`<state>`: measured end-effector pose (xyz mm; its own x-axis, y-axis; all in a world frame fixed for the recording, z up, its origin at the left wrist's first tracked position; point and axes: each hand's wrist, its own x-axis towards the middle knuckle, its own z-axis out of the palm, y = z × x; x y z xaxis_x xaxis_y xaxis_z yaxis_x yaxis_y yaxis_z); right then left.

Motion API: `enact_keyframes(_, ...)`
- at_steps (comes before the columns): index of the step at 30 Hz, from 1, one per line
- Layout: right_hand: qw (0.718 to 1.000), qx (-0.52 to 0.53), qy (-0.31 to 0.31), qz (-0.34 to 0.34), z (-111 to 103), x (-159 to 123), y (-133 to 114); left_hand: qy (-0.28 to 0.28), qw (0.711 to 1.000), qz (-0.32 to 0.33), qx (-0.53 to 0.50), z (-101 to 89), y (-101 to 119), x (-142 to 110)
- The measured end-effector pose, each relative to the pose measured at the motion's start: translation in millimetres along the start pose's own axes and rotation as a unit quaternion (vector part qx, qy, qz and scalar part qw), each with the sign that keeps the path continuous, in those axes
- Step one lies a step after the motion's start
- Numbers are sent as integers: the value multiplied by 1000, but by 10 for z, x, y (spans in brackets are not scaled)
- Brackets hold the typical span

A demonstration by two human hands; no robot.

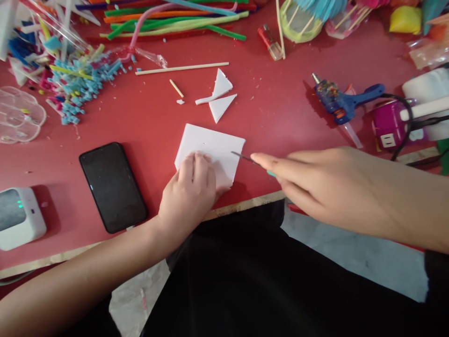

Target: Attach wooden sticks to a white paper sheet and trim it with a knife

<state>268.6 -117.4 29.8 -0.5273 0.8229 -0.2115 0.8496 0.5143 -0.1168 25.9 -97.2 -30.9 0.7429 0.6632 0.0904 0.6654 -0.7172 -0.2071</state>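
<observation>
A white foam board piece with angled edges lies flat near the table's front edge. Curled fingers of my left hand press down on its lower left part, with the thumb near its front edge. In my right hand is a craft knife, its thin dark blade reaching over the board's right side. Most of the knife is hidden by my fingers; a bit of teal shows beneath them. Just beyond the board are two white foam offcuts and a short wooden stick.
A black phone lies left of the board, near a white device. Pipe cleaners and a heap of blue scraps are at the back left. A blue glue gun with a cable lies right. A long stick lies behind.
</observation>
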Motion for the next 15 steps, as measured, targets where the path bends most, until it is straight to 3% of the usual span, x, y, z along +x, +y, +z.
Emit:
enact_keyframes(3,997,39,57,19,-62,-25,11,-27,998,-46,-15,-26,56,29)
enact_keyframes(9,996,85,1,38,52,197,-11,-57,994,-89,-34,-65,158,98)
enact_keyframes(15,995,71,-55,42,108,349,-12,-30,996,-80,5,-67,121,130)
